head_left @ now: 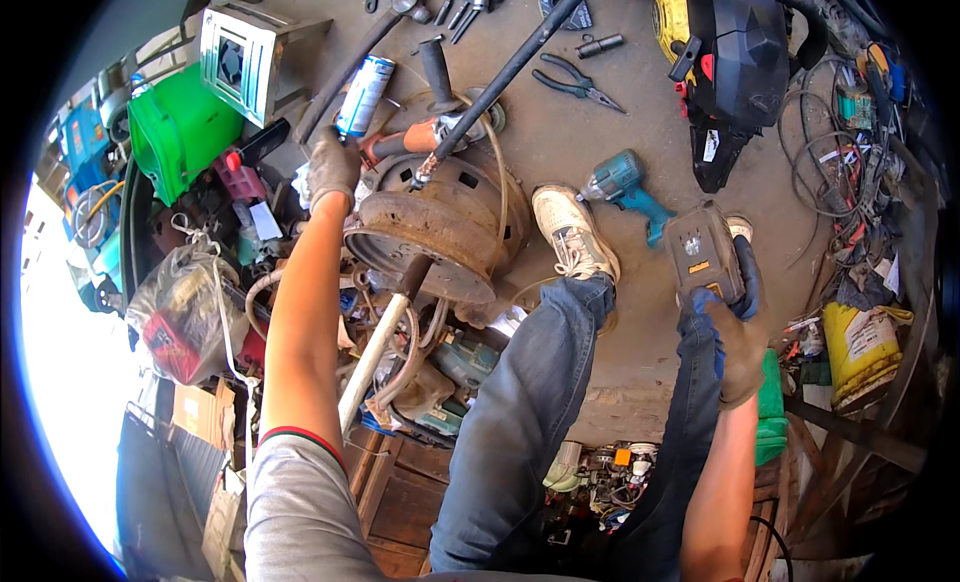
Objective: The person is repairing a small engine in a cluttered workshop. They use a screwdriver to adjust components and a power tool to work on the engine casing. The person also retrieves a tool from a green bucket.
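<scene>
My gloved left hand (334, 169) is reached out at the upper left, its fingers closed at the lower end of a tilted blue-and-white spray can (367, 95). Just right of that hand lies an orange-and-grey angle grinder (410, 139) beside a rusty wheel rim (440, 217). My gloved right hand (737, 332) grips a dark power-tool battery pack (703, 250) above my right leg. Close to the pack, a teal cordless impact driver (628, 190) lies on the floor by my left shoe (572, 230).
A long dark bar (515, 67) slants up from the rim, and a pale pipe (372, 362) runs below it. Pliers (580, 82) lie farther off, near a black-and-yellow chainsaw (735, 57). A green container (185, 132) stands left; a yellow bucket (862, 352) and tangled cables (830, 167) are right.
</scene>
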{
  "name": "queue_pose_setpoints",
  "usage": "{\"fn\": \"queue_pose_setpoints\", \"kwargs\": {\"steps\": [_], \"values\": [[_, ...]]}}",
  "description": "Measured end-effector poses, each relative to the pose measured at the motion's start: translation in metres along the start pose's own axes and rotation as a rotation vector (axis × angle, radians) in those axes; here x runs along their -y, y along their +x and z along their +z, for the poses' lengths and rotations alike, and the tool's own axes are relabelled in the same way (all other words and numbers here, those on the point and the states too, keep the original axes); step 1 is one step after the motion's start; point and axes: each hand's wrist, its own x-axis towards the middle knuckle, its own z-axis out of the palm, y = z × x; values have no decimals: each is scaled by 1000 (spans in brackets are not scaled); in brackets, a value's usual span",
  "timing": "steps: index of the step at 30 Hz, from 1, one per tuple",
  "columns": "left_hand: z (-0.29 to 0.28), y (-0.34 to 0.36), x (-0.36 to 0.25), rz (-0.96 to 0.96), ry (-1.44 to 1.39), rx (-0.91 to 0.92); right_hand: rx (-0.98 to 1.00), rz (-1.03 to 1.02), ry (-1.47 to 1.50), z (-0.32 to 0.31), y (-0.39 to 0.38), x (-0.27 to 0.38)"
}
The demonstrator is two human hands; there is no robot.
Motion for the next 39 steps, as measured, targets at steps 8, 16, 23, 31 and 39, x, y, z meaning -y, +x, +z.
{"fn": "queue_pose_setpoints", "kwargs": {"steps": [8, 16, 23, 31, 39], "values": [[65, 12, -56, 343, 107, 506, -18, 54, -100, 9, -2, 18], [44, 13, -52, 463, 218, 538, -11, -5, -112, 12, -6, 39], [-32, -47, -48, 423, 380, 521, -13, 27, 32, 20, -35, 25], [-155, -59, 49, 678, -122, 1131, 46, 40, 155, 23, -108, 13], [-234, -241, 21, -760, -1831, 1189, 273, 121, 150, 48, -212, 37]]}}
